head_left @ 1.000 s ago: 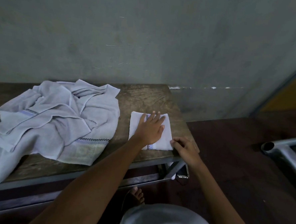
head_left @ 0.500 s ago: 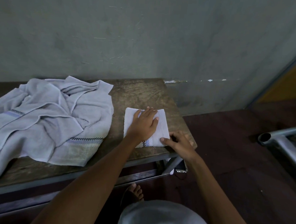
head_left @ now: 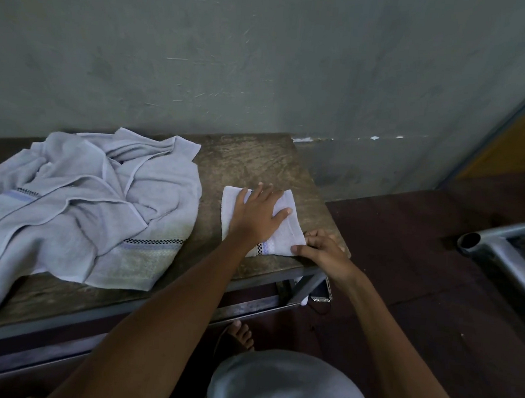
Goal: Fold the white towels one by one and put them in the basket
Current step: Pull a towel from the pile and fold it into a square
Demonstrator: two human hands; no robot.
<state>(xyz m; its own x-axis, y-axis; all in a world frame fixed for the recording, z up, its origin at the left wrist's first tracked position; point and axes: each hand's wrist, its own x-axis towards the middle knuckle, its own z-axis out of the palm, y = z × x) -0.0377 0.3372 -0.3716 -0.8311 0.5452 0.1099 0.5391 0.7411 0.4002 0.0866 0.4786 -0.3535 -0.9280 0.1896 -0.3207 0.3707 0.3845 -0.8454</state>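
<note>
At frame centre, on the wooden tabletop [head_left: 257,161], the folded white towel [head_left: 284,231] lies under the left hand [head_left: 258,217], fingers spread flat, the right hand [head_left: 322,248] pinching its near corner, unfolded towels [head_left: 101,201] heaped at left.

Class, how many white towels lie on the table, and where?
2, at least: a folded towel under the left hand, and a crumpled heap left of it, which may hide more.
</note>
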